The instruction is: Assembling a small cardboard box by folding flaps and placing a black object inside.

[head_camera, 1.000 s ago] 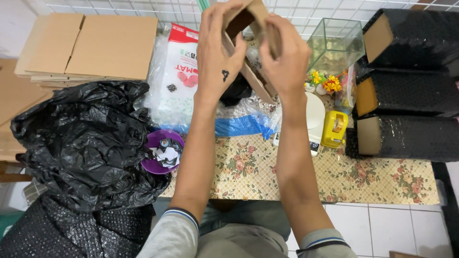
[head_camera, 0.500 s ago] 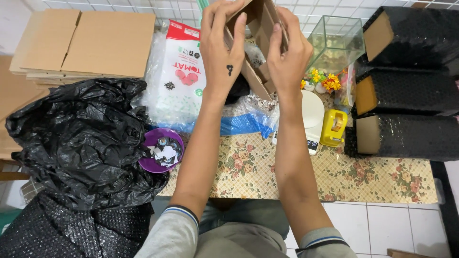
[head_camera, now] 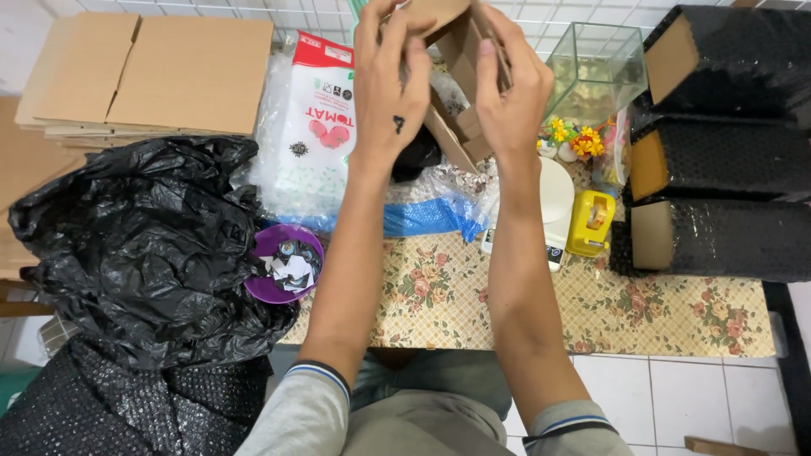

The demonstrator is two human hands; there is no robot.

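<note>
Both my hands are raised over the far side of the table, holding a small brown cardboard box (head_camera: pixel 452 25) by its flaps. My left hand (head_camera: pixel 390 84) grips the box's left side; a small black mark shows on the back of that hand. My right hand (head_camera: pixel 511 89) holds the right flap between thumb and fingers. The top of the box runs out of the picture. Below the hands lie a white bag with red print (head_camera: pixel 317 127) and clear plastic bags with blue (head_camera: pixel 431 215).
A big black plastic bag (head_camera: pixel 135 245) fills the left. A purple bowl (head_camera: pixel 263 287) holds paper scraps. Flat cardboard sheets (head_camera: pixel 144 72) lie far left. A glass tank (head_camera: pixel 596 72), yellow tape dispenser (head_camera: pixel 589 224), white scale (head_camera: pixel 553 198) and black-wrapped boxes (head_camera: pixel 718 160) stand right, on the floral tablecloth (head_camera: pixel 659 312).
My hands have lifted the box a little higher and farther away, and have shifted their grip on its flaps. The rest of the table is unchanged.
</note>
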